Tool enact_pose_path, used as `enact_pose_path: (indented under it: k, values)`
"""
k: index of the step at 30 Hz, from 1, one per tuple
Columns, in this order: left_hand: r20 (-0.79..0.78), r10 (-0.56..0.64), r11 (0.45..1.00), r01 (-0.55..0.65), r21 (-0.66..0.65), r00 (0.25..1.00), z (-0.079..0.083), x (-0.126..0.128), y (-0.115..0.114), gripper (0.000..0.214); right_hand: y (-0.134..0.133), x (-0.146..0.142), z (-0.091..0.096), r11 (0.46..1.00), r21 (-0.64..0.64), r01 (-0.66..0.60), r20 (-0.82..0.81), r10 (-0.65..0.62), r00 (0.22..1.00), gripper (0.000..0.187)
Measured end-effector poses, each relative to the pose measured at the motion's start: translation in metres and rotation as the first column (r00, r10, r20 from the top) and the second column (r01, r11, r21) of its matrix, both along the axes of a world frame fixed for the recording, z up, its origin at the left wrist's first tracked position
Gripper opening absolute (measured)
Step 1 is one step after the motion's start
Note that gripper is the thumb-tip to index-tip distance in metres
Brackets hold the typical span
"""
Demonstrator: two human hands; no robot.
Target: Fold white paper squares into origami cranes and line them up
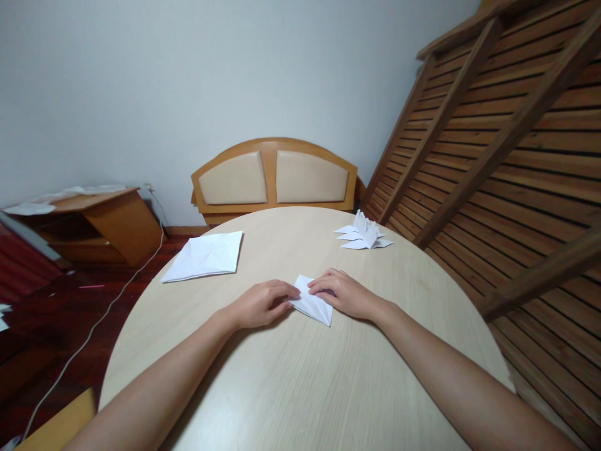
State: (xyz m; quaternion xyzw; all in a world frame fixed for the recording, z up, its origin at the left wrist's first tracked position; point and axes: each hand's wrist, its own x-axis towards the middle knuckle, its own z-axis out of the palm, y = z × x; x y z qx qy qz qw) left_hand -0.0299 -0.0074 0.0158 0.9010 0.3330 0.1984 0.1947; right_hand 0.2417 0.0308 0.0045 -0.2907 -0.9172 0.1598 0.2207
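A small folded white paper [313, 302] lies on the round pale wooden table [291, 376] in front of me. My left hand [261, 303] rests on the table at the paper's left edge, fingers curled and pressed on it. My right hand [345, 292] lies on the paper's right side, fingertips pressing it flat. Both hands touch the same folded piece.
A creased white sheet [205, 256] lies at the table's back left. Several finished folded paper shapes [363, 235] sit at the back right. A wooden headboard [275, 176] stands behind the table, slatted wooden frames [507, 156] lean at right, a low cabinet [94, 219] at left.
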Motion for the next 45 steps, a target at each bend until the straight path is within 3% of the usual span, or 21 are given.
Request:
enact_pose_path:
  k: [11, 20, 28, 31, 38, 45]
  values:
    - [0.007, -0.077, 0.997, 0.077, -0.007, 0.997, 0.009, 0.003, -0.001, 0.019, -0.006, -0.004, 0.003, 0.997, -0.032, -0.07, -0.008, 0.07, 0.997, 0.026]
    - [0.049, -0.094, 0.995, 0.095, -0.011, 0.994, 0.006, 0.001, -0.001, 0.042, -0.002, 0.001, 0.0, 0.993, -0.045, -0.105, -0.021, 0.104, 0.994, 0.026]
    - [-0.04, -0.132, 0.988, 0.134, 0.077, 0.99, 0.007, 0.007, -0.001, 0.019, -0.002, 0.001, 0.002, 0.99, -0.066, -0.123, 0.028, 0.125, 0.992, 0.035]
    - [-0.042, -0.084, 0.993, 0.087, 0.082, 0.996, 0.007, 0.012, -0.001, 0.023, -0.006, 0.0, 0.007, 0.987, -0.096, -0.13, 0.013, 0.132, 0.991, 0.027]
    - [-0.031, 0.169, 0.984, -0.166, 0.065, 0.985, -0.005, 0.022, -0.002, 0.023, -0.012, 0.001, 0.019, 0.974, -0.172, -0.149, -0.009, 0.15, 0.989, 0.008]
    - [-0.019, 0.307, 0.949, -0.304, 0.081, 0.952, -0.014, 0.03, -0.005, 0.032, -0.013, 0.001, 0.024, 0.969, -0.241, -0.044, 0.029, 0.052, 0.998, 0.028]
